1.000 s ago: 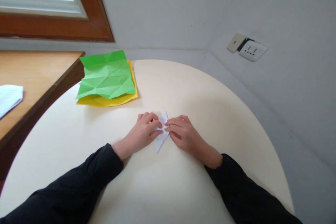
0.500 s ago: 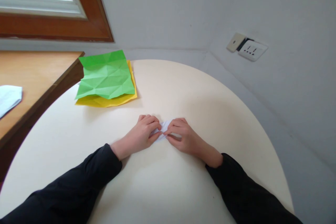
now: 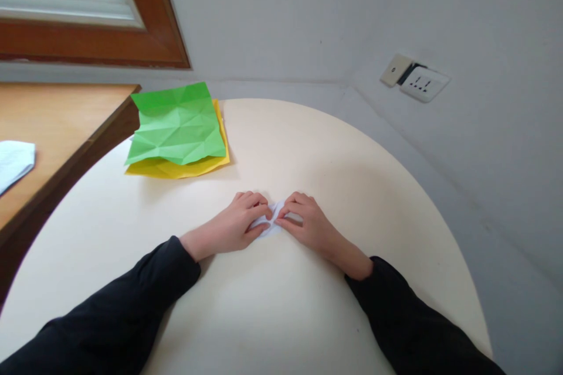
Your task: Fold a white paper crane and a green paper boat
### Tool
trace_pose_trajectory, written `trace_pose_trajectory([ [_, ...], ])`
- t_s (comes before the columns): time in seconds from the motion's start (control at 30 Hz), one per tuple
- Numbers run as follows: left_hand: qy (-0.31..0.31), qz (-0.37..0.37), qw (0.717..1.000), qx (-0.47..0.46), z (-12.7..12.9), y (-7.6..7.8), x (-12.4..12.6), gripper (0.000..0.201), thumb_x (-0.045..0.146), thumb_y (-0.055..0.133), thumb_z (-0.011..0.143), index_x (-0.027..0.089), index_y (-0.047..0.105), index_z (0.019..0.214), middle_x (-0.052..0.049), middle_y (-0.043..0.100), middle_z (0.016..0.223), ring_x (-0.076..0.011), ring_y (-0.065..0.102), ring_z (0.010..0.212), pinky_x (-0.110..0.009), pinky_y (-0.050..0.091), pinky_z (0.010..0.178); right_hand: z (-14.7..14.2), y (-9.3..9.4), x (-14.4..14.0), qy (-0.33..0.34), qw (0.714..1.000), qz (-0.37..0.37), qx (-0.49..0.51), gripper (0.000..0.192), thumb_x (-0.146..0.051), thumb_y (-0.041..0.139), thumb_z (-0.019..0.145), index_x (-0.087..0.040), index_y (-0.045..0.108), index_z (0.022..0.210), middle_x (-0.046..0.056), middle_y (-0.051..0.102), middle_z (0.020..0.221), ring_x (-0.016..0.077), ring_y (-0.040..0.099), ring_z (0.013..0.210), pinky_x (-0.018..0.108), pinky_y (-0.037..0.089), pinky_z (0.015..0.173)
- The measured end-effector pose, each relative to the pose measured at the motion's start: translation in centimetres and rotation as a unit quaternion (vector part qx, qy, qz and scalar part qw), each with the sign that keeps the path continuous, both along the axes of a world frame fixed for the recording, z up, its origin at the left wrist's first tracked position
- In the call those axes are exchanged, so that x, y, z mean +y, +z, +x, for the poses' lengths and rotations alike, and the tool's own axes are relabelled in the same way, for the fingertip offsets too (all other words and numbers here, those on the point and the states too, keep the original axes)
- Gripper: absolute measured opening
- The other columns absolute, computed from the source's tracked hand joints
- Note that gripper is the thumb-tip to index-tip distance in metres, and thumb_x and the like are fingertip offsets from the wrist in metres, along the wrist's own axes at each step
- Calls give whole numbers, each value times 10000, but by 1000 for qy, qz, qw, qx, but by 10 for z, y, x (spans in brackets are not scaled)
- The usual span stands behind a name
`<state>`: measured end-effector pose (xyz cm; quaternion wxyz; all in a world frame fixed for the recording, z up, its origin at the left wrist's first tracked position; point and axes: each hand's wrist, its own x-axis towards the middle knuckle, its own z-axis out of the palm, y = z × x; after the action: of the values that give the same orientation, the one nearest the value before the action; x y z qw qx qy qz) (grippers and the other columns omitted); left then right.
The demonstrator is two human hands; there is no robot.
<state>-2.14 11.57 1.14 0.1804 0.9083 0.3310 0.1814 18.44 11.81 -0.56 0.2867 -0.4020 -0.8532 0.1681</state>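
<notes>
A small piece of folded white paper (image 3: 276,211) lies on the round white table (image 3: 281,310), partly covered by my fingers. My left hand (image 3: 240,222) is curled over its left side, thumb and fingertips closing on the paper. From the right, my right hand (image 3: 310,225) pinches the paper near its middle between thumb and forefinger. The fold details under the fingers are too small to make out.
Creased green paper (image 3: 180,126) rests on yellow paper (image 3: 176,170) at the table's far left. A wooden desk (image 3: 65,111) with a pale folded sheet (image 3: 15,161) stands to the left. A wall socket (image 3: 424,83) is at the upper right.
My right fingers have shifted slightly, with thumb and forefinger now closer together over the paper. The left fingertips have parted a little from the thumb. The paper stays in place.
</notes>
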Motion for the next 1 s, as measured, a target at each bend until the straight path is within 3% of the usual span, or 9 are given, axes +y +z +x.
trace_pose_trajectory([
  [0.17, 6, 1, 1000, -14, 1, 0, -1, 121, 208, 442, 881, 181, 559, 891, -69, 556, 916, -197, 501, 910, -349, 372, 836, -2, 2, -1, -6, 1000, -7, 4, 86, -159, 686, 754, -191, 614, 721, 20, 590, 799, 165, 556, 790, 313, 392, 729],
  [0.3, 16, 3, 1000, -15, 1, -2, -1, 141, 314, 515, 860, 187, 565, 890, -68, 562, 927, -200, 499, 895, -350, 383, 827, -2, 3, 0, -7, 1000, -14, 8, 93, -149, 689, 743, -198, 614, 718, 13, 585, 791, 163, 553, 784, 312, 390, 729],
  [1.0, 24, 5, 1000, 1, 1, -6, 2, 138, 297, 501, 875, 190, 586, 897, -73, 580, 961, -208, 503, 906, -358, 387, 821, -9, 2, -1, -34, 999, -13, -27, 134, -152, 652, 750, -205, 554, 676, 8, 584, 757, 168, 524, 764, 306, 357, 713],
])
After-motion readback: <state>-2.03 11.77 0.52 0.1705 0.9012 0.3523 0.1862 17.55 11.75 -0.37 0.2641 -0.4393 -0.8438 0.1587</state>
